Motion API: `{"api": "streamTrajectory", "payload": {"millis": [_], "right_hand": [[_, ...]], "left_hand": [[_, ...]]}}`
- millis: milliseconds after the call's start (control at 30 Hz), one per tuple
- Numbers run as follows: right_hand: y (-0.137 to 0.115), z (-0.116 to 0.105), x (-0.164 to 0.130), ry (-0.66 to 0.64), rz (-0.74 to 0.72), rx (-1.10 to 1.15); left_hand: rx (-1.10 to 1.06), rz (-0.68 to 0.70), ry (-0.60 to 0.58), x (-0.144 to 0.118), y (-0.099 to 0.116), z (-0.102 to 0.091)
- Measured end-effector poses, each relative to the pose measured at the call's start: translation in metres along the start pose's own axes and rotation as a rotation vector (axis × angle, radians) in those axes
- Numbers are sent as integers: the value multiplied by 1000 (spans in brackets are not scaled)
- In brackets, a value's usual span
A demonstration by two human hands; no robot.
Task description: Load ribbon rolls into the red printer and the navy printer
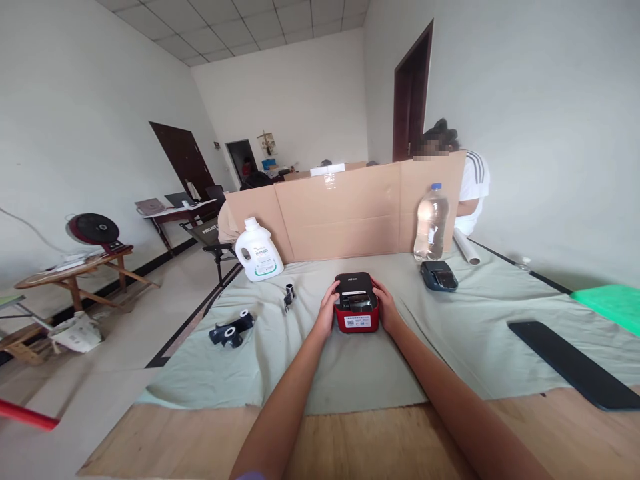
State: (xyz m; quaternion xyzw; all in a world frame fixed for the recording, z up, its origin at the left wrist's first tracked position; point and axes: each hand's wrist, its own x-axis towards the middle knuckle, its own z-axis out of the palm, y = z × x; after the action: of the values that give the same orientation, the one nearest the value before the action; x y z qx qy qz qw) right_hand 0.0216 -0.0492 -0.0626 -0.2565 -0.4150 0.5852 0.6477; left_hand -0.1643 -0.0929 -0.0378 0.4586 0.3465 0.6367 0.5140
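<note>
Over on the far left of the cloth-covered table [210, 380] there's a pair of black ribbon rolls [231, 329] lying on their side, and behind them a white detergent jug [259, 251] standing upright against the cardboard divider [350, 213]. Just right of the jug sits a small black binder clip [289, 295].

Dead center is the red and black label printer [356, 302], sitting flat on the cloth. The left hand [327, 309] is pressed against its left side, fingers loosely curved around the edge, thumb up near the top. The right hand [386, 306] does the same on the right side, so the printer's cupped between both palms, neither hand fully closed.

Further right, a clear water bottle [431, 223] stands by the divider with a dark handheld device [439, 275] lying in front of it and a white paper roll [467, 247] just beside. A long black strip [575, 363] lies near the right edge, well apart from the printer. Another person [473, 190] sits behind the cardboard.
</note>
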Motion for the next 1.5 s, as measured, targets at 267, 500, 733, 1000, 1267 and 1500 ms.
{"api": "streamTrajectory", "payload": {"millis": [267, 500, 733, 1000, 1267, 1500], "right_hand": [[-1, 0, 1, 3, 4, 10], [-4, 2, 0, 12, 14, -12], [-5, 2, 2, 46, 7, -52], [-3, -2, 1, 52, 6, -99], [-2, -4, 3, 40, 30, -77], [-5, -1, 0, 60, 22, -84]], "left_hand": [[-18, -5, 17, -4, 4, 4], [30, -78, 66, -2, 14, 6], [72, -138, 92, -2, 21, 7], [119, -2, 45, -2, 16, 8], [182, 96, -29, -1, 13, 5], [207, 166, -39, -11, 5, 5]]}}
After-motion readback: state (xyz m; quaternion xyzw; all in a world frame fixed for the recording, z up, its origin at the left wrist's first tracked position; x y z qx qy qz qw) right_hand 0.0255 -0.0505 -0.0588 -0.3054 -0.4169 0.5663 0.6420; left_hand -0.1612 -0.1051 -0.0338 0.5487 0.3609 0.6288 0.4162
